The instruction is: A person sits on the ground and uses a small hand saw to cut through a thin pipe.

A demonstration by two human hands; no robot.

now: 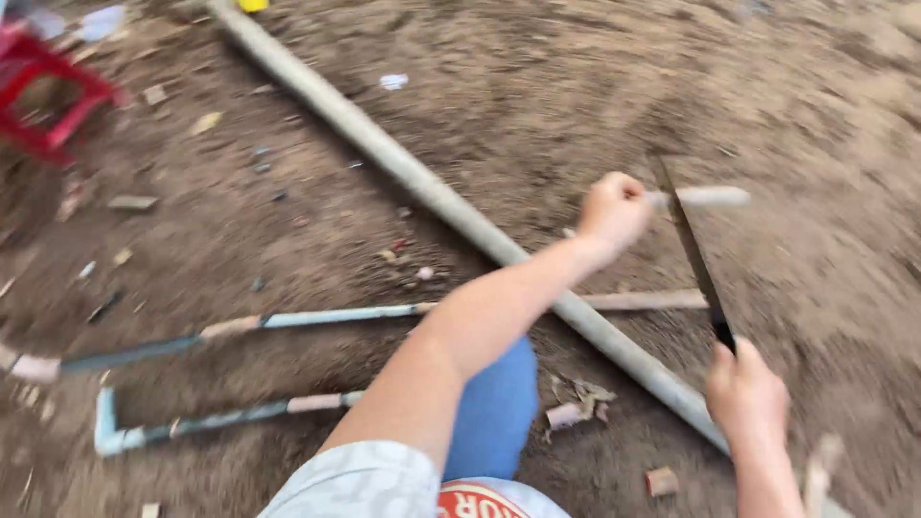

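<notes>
My left hand (pixel 614 209) is closed around a short pale stick (pixel 705 197), held out over the dirt. My right hand (pixel 748 395), nearer me, grips a dark knife (pixel 693 251) whose blade crosses just beside the stick.

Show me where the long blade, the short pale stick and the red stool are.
long blade (pixel 693 251), head view, middle of the dark blade.
short pale stick (pixel 710 196), head view, its free end.
red stool (pixel 43 91), head view, its frame.

A pale grey patterned short sleeve (pixel 360 480), blue trousers (pixel 494 412), and bare forearms and hands.
</notes>
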